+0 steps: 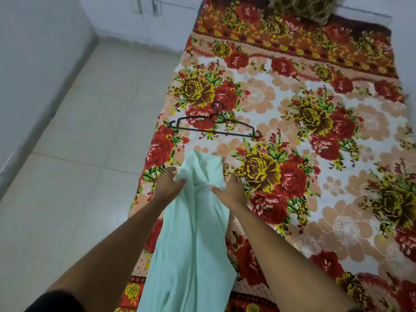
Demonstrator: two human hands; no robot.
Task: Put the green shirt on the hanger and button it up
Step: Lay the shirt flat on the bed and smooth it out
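Floor (pixel 90 131): pale tiles are filling the left side, running up to a white wall.
Left hand (pixel 167 180): it is gripping the upper left part of the shirt, fingers curled into the cloth and bunching it.
Shirt (pixel 191 244): the pale green shirt is hanging between the two hands, its top crumpled and its body trailing down toward the person over the near edge of the bed; collar and buttons are not showing clearly.
Right hand (pixel 233 190): it is holding the upper right part of the shirt, thumb and fingers pinching a fold.
Hanger (pixel 215 129): a dark hanger is lying flat on the bedcover, beyond the shirt and apart from it, hook pointing away.
Bedcover (pixel 315 154): a flowered spread in red, yellow and peach is covering the bed.
Cushion (pixel 302 6): a patterned brown cushion is sitting at the far end.
Step in hand: probably opening out the shirt to find the collar and shoulders.
Doing it well: shaking the cloth loose, sliding each hand out to a shoulder seam, and keeping the front opening facing up would likely be making the hanger easier to slip in.
Count: one shirt, one hanger, one cushion, two hands.
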